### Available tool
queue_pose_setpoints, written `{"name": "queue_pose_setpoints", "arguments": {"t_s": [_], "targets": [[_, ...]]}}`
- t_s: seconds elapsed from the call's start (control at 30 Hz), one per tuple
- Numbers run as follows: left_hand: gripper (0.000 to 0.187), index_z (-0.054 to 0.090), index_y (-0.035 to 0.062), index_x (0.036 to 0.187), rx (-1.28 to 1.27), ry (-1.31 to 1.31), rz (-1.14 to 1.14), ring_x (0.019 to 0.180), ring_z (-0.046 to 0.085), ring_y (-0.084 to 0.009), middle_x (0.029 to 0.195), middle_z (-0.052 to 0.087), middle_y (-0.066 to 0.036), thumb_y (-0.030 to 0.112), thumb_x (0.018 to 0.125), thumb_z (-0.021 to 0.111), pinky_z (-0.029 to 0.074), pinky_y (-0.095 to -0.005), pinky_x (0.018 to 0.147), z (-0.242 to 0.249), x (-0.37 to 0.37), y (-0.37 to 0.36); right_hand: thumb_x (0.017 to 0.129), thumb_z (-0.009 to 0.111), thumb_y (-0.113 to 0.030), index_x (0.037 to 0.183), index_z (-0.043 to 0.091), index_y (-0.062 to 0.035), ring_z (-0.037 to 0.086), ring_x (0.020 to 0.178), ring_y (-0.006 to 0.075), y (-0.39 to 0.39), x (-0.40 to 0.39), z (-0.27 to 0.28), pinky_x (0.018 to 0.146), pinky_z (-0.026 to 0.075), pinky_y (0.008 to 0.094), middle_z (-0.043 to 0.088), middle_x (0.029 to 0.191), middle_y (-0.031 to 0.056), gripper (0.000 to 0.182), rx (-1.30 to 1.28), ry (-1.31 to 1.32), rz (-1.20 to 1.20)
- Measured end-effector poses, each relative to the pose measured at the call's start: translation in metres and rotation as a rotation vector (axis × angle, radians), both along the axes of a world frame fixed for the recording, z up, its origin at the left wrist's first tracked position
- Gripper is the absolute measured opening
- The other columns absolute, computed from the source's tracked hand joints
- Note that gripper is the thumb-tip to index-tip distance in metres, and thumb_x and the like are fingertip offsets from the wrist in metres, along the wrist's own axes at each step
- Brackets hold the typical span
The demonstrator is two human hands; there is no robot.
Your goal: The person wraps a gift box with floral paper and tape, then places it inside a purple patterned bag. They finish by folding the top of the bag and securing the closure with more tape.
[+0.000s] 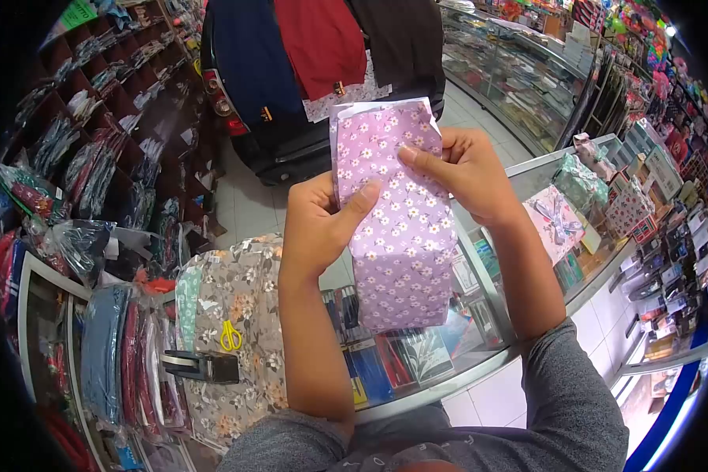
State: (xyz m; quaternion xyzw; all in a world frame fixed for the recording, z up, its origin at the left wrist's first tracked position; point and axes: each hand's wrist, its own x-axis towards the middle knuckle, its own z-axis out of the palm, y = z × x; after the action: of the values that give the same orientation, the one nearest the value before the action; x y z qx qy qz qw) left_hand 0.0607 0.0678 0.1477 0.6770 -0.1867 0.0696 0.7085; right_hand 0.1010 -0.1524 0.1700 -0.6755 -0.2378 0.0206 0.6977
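Note:
Purple wrapping paper with white flowers (405,236), folded into a flat, bag-like shape, is held up in front of me over the glass counter. Its top edge shows the white inner side. My left hand (322,224) grips its left edge, thumb on the front and fingers behind. On the upper right edge, my right hand (472,173) pinches it the same way. Below and to the left, yellow scissors (230,337) and a black tape dispenser (202,366) lie on grey flowered paper (244,287), apart from both hands.
The glass counter (417,397) bends around me, with goods inside. On its right part sit a pink box with a ribbon (554,220) and other wrapped gifts. Plastic-packed clothes (106,346) lie at left. Ahead, trousers (318,47) hang over a dark vehicle (283,153).

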Motion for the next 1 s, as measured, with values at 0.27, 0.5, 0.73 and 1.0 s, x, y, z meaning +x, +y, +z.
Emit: {"name": "queue_pose_setpoints", "arguments": {"t_s": [0.27,0.5,0.73,1.0], "targets": [[0.026,0.074,-0.0065,0.106,-0.195,0.268,-0.129,0.079,0.069,-0.0097,0.095,0.076,-0.007,0.016,0.095,0.077,0.053,-0.0249,0.072,-0.023,0.021,0.0,0.094,0.078,-0.017,0.103,0.074,0.0011,0.065,0.065,0.0046,-0.002,0.018,-0.016,0.052,0.047,0.0215,0.073,0.082,0.0018,0.021,-0.026,0.13,0.006],[0.03,0.068,-0.005,0.119,-0.183,0.469,-0.104,0.091,0.069,-0.0139,0.108,0.074,-0.009,0.015,0.097,0.072,0.055,-0.0306,0.082,-0.107,0.064,-0.006,0.093,0.076,-0.02,0.096,0.073,-0.0023,0.061,0.06,0.007,-0.01,0.078,-0.083,0.049,0.044,0.0244,0.069,0.076,0.0013,0.018,-0.404,0.258,0.173],[0.034,0.063,-0.0034,0.126,-0.279,0.542,-0.026,0.098,0.068,-0.015,0.116,0.072,-0.01,0.018,0.1,0.07,0.054,-0.0313,0.088,-0.164,0.074,-0.014,0.102,0.07,-0.025,0.109,0.072,0.0006,0.065,0.076,0.0067,-0.006,0.104,-0.172,0.07,0.052,0.025,0.074,0.091,0.0024,0.027,-0.059,0.42,0.299],[0.035,0.064,-0.0004,0.126,-0.212,0.445,0.02,0.096,0.065,-0.0105,0.113,0.071,-0.005,0.029,0.106,0.064,0.052,-0.028,0.085,-0.173,0.079,-0.011,0.107,0.062,-0.023,0.114,0.072,-0.0012,0.057,0.075,0.0017,0.0,0.096,-0.18,0.065,0.045,0.0224,0.069,0.091,-0.0052,0.025,0.018,0.275,0.178]]}}
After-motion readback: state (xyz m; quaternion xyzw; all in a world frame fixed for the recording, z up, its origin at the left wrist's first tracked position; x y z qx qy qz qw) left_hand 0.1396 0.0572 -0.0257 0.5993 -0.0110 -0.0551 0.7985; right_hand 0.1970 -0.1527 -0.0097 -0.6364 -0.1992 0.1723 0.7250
